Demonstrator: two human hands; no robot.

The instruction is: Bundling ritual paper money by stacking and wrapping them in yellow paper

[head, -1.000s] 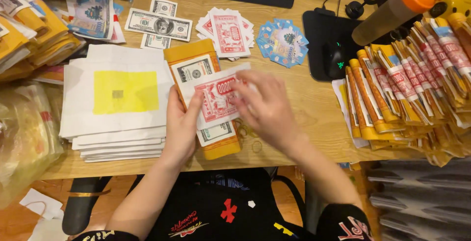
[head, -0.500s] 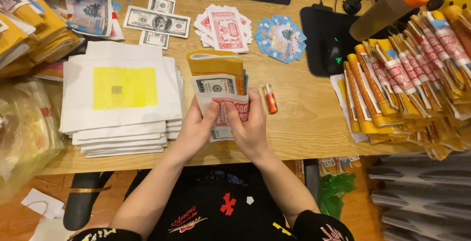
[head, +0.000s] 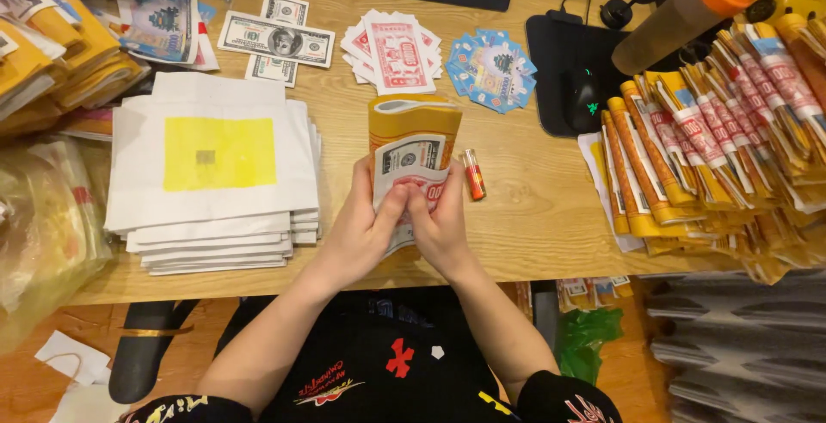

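Desk [head: 533, 225] of pale wood (crowded) bears a paper bundle [head: 413, 143] beside the white sheet stack [head: 215, 165]; left hand [head: 366, 229] and right hand [head: 440, 229] clasp its near end, fingers wrapped tight.

A yellow-orange paper bundle [head: 413, 143] faced with a grey-green banknote print and red-patterned slip, a red-and-orange lighter [head: 473, 174], white sheets [head: 215, 165] marked with a yellow rectangle, red-and-white slips [head: 394, 50], blue patterned slips [head: 492, 68] and a light wooden table [head: 533, 216] are recorded.
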